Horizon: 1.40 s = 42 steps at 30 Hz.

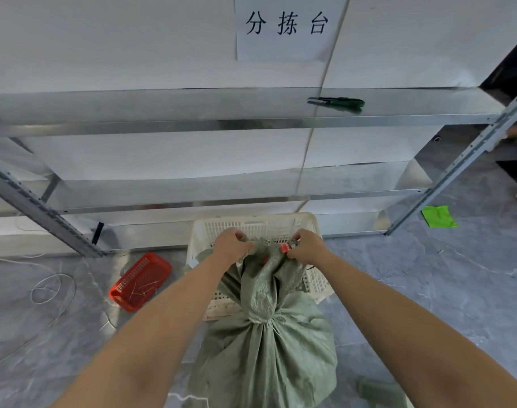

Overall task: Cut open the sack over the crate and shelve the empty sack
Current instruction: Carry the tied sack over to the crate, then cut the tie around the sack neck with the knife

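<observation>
A green woven sack [266, 348] stands on the floor, tied at its neck, with its gathered top reaching up over the white plastic crate [316, 278]. My left hand [232, 245] grips the top edge of the sack on the left. My right hand [307, 245] grips the top on the right, and a small red item [285, 247] shows beside its fingers. Green-handled cutters [339, 102] lie on the upper metal shelf [192, 123].
A metal rack [445, 178] with several shelves stands against the white wall. A red basket [141, 279] lies on the floor left of the crate. White string [52, 288] loops on the grey floor at left. A green scrap [439, 216] lies at right.
</observation>
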Each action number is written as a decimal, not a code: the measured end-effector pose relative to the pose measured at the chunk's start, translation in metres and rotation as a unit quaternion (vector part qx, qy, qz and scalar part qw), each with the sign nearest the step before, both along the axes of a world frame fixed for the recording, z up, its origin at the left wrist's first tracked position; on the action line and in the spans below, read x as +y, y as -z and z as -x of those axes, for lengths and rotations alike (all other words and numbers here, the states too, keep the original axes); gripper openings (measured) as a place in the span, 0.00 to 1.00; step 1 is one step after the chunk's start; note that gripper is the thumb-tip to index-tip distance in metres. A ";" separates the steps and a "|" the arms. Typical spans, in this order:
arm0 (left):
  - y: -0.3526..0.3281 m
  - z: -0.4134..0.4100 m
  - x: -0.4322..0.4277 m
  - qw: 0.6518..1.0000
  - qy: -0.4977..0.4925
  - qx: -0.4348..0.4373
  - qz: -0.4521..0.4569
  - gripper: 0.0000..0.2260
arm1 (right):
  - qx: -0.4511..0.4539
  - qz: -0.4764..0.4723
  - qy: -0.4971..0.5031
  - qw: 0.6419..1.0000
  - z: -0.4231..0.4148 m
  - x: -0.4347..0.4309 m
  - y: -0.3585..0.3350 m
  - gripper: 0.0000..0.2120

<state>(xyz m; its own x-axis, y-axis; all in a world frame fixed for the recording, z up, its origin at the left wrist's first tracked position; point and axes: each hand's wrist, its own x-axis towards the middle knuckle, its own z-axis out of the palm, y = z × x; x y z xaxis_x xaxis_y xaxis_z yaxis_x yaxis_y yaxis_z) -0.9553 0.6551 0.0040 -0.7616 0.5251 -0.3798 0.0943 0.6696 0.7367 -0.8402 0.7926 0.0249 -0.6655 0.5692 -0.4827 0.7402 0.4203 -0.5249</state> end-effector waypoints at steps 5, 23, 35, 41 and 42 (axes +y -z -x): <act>-0.020 -0.010 0.000 0.996 0.014 0.087 0.025 0.14 | -0.015 -0.004 -0.068 0.998 -0.015 0.002 -0.019 0.21; -0.121 -0.063 0.141 0.918 0.257 0.289 0.089 0.21 | 0.083 -0.143 0.011 0.986 -0.079 0.115 -0.108 0.25; -0.132 -0.053 0.303 0.911 0.221 0.316 0.144 0.21 | 0.098 -0.179 -0.046 0.978 -0.050 0.301 -0.117 0.27; -0.135 -0.026 0.369 0.917 0.193 0.309 0.164 0.22 | 0.089 -0.208 -0.094 0.970 -0.009 0.373 -0.117 0.27; -0.135 -0.019 0.378 0.916 0.190 0.310 0.168 0.22 | 0.089 -0.214 -0.103 0.967 -0.001 0.382 -0.115 0.27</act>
